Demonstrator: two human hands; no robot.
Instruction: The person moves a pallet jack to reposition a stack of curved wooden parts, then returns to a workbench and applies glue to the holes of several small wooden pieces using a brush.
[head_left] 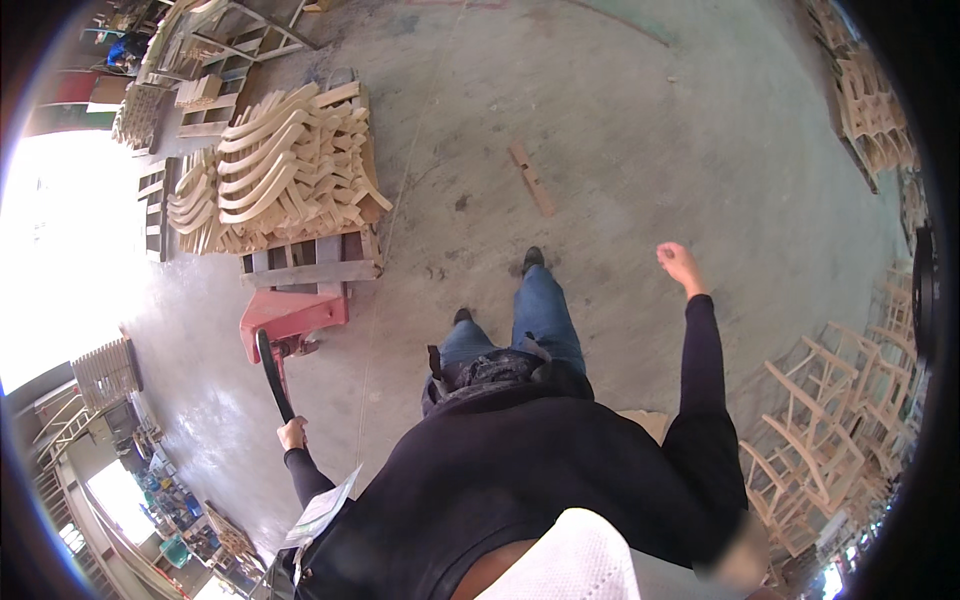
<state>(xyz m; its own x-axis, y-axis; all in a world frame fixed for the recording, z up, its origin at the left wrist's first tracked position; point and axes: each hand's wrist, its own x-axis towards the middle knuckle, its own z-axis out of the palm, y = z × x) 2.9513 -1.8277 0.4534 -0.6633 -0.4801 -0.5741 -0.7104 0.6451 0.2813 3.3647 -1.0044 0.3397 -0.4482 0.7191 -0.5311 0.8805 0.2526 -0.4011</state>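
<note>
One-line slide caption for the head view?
Left hand gripping the black handle of a red pallet jack, curved wooden parts stacked on a pallet, right hand out over the floor.

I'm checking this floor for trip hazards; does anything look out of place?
Yes: a straight light-brown wooden piece lies on the grey concrete floor ahead of the dark shoes. It looks stray because the curved pale wooden parts by the red metal pallet jack are stacked together.
</note>
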